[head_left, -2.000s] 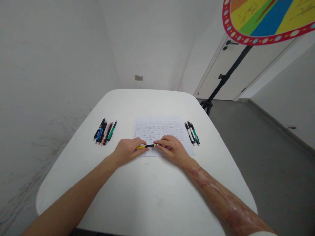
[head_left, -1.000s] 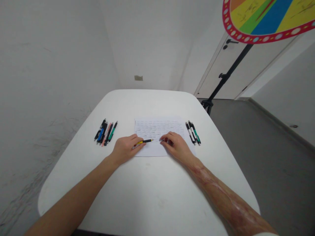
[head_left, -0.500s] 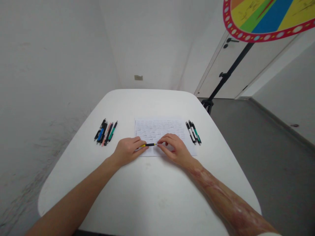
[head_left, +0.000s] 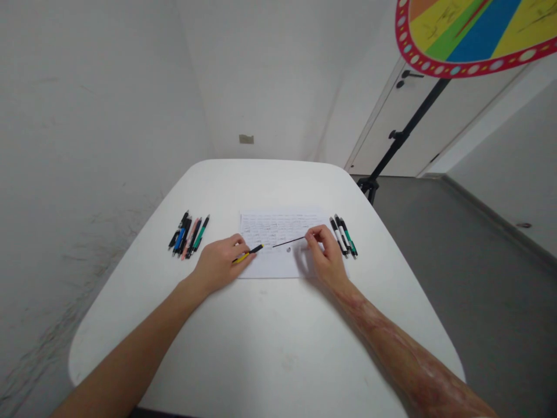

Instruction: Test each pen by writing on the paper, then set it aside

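Pinched in my left hand (head_left: 223,259) is a yellow and black pen barrel (head_left: 256,249), slanting up to the right over the paper's left part. My right hand (head_left: 325,253) grips the end of a thin dark pen refill (head_left: 288,241) between thumb and fingertips, and the refill points left toward the barrel, apart from it. Beneath both hands lies a sheet of paper (head_left: 270,270) covered with lines of handwriting. A small dark piece (head_left: 288,249), perhaps the pen tip, rests on the sheet between my hands.
Several pens (head_left: 188,237) in black, blue, pink and green lie at the left of the white table (head_left: 261,337). Another group of pens (head_left: 343,237) lies right of the paper. Beyond the table's right side stands a colourful wheel (head_left: 470,40) on a black stand (head_left: 402,136).
My right hand has moved right and up, and the refill now shows out of the barrel. A small piece now lies on the paper. My left hand has shifted slightly left, tilting the barrel.
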A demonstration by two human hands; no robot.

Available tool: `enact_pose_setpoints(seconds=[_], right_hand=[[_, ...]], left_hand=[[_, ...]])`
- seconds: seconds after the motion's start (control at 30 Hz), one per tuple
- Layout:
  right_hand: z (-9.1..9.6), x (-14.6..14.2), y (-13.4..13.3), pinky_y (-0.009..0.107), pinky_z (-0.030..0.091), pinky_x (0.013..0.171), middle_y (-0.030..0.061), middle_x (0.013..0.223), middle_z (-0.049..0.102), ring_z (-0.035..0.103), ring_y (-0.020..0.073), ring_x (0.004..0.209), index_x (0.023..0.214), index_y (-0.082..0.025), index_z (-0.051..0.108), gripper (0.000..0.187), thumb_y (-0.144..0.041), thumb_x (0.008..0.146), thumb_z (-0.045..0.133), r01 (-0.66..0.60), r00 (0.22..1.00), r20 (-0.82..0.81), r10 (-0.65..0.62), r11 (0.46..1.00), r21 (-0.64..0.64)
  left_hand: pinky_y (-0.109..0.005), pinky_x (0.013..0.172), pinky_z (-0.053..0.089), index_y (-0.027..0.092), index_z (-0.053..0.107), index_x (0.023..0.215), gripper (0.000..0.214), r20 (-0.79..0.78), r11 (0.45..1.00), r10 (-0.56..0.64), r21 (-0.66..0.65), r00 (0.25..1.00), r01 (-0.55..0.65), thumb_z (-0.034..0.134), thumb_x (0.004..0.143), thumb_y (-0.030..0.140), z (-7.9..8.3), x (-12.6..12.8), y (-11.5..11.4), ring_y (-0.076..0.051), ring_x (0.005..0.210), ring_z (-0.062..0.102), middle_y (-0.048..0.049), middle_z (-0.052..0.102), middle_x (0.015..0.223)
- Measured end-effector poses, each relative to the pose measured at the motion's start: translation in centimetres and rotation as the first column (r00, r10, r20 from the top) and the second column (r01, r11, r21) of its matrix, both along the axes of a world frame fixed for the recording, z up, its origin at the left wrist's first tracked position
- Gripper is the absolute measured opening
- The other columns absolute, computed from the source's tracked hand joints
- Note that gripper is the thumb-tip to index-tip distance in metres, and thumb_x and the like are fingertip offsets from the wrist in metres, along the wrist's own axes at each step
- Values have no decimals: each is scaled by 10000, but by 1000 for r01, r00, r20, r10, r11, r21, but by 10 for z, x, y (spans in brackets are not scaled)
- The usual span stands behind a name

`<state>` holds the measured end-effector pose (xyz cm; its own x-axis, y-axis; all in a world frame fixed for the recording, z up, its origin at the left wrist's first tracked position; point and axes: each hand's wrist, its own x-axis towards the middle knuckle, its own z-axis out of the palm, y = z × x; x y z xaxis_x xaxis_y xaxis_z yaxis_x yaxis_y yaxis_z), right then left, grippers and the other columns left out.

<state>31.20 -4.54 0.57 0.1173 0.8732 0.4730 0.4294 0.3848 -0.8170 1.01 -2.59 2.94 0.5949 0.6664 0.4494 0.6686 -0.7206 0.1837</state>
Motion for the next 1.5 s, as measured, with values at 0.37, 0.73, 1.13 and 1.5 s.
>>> enact_pose_setpoints(seconds=[0.37,0.73,1.13,1.5], right_hand=[[-8,-2,2,326,473,659,30,887,614,570,193,787,958,-246,613,234,-444,1080,588,-102,989,-123,87,987,-126],[-6,-10,0,348,492,704,-6,815,578,566,178,723,945,-257,614,249,-470,1073,615,-227,959,-206,195,964,-140],[-7,-8,1,375,558,764,52,933,742,664,213,852,970,-247,758,228,-475,982,760,-212,957,-228,179,969,-128],[9,-20,-12,366,447,750,21,787,704,617,199,770,903,-230,755,131,-237,1026,711,-274,887,415,204,954,119]], left_hand=[[-305,545,195,211,549,628,563,-16,968,224,-113,974,-224,560,1089,535,-17,1,5,-149,528,493,2,584,585],[-317,683,444,210,732,950,293,143,997,-80,15,986,79,642,1087,454,2,12,-12,-149,642,631,9,707,719],[-318,690,466,199,729,938,249,108,984,-132,136,985,117,605,1124,311,-2,12,-8,-137,685,691,-7,784,804],[-330,606,383,216,640,674,200,-15,997,-20,80,1000,21,693,867,207,-8,21,-13,-158,568,607,22,688,634]])
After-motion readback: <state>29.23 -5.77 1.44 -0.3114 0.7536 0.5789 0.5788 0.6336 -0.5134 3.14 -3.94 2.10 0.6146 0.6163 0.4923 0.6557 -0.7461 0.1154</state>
